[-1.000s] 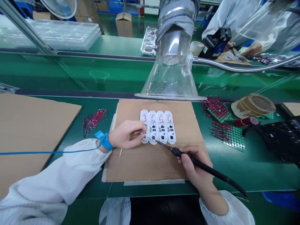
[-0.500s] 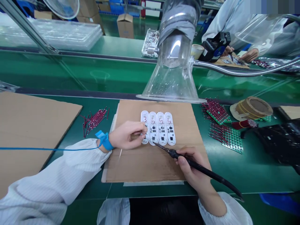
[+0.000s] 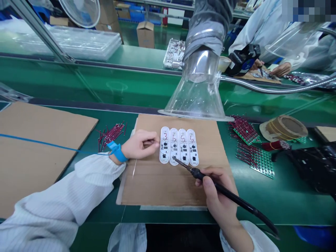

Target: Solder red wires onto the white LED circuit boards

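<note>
Several white oblong circuit boards (image 3: 165,148) lie side by side on a cardboard sheet (image 3: 157,185), with small red wires at their far ends. My right hand (image 3: 219,190) grips a soldering iron (image 3: 196,173) like a pen, its tip over the near end of the second board from the left. Just left of the row, my left hand (image 3: 141,144) has its fingers pinched together; anything between them is too small to make out. A blue wrist strap (image 3: 117,151) circles the left wrist, its cord running off left.
A clear fume hood (image 3: 198,94) hangs beyond the boards. Loose red wires (image 3: 111,134) lie at left beside another cardboard (image 3: 39,147). Green boards with red wires (image 3: 262,162), a tape roll (image 3: 283,129) and a black object (image 3: 315,168) are right. A co-worker's hands (image 3: 280,69) work across the bench.
My left hand has drawn back left from the first board, uncovering it. The soldering iron stays near the second board. The whole view has shifted slightly.
</note>
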The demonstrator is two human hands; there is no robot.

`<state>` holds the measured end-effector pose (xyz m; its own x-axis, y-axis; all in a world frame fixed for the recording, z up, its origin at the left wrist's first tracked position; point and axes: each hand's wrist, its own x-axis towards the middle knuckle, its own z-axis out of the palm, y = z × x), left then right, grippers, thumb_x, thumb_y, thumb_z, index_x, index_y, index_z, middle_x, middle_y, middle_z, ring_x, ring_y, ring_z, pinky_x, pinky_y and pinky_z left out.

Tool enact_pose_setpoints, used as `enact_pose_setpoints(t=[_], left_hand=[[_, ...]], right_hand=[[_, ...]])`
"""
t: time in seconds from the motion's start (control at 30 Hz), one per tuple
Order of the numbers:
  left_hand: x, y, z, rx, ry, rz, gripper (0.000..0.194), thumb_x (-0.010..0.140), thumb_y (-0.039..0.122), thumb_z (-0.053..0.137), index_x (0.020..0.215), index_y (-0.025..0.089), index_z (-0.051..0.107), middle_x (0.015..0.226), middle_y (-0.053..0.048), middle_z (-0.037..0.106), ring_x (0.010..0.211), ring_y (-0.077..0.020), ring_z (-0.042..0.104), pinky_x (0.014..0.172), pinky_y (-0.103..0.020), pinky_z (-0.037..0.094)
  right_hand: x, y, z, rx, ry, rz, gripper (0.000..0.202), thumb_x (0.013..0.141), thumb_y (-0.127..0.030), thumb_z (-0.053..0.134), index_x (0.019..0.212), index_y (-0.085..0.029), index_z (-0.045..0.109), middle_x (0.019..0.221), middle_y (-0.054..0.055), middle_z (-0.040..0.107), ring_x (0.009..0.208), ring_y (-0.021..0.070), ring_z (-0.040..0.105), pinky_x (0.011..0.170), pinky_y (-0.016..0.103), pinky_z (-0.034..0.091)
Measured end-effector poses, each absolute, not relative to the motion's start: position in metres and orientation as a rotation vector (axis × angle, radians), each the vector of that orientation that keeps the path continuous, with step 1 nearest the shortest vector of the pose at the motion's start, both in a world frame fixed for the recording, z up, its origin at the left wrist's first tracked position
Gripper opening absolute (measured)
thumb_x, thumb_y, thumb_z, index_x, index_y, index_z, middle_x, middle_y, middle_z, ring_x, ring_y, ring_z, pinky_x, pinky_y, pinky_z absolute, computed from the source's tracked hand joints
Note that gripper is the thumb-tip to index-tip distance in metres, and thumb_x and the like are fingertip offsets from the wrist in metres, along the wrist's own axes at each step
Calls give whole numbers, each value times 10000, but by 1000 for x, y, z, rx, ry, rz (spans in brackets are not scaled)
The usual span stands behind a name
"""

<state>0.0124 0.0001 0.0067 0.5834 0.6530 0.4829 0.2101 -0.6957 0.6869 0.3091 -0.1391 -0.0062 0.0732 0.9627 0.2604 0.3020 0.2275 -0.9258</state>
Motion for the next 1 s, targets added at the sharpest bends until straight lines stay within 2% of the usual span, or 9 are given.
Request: enact_pose_setpoints(t=[0.27, 0.67, 1.0], left_hand=[[17, -2, 5, 2274, 610, 927, 192, 959, 128, 576, 794, 216, 531, 609, 101, 373, 514, -80, 313, 497, -220, 279], [16, -2, 5, 2316, 582, 862, 220, 971, 136, 579, 774, 218, 529, 613, 88, 438, 538, -97, 326, 524, -252, 293], [18, -3, 6, 2304, 578, 883, 226, 976, 136, 576, 771, 221, 534, 605, 90, 414, 536, -101, 316, 519, -259, 278]], right_hand=[[304, -136, -16, -1273, -1463, 888, 99, 1085, -362, 692, 1090, -267, 721, 797, 1, 767, 656, 151, 761, 603, 223, 637], [305, -135, -15, -1310, -1540, 856, 67, 1080, -336, 685, 1091, -279, 717, 849, 2, 771, 685, 153, 759, 631, 238, 637], [306, -135, -16, -1315, -1551, 843, 67, 1074, -335, 694, 1079, -272, 717, 843, 3, 772, 674, 152, 756, 618, 233, 630]])
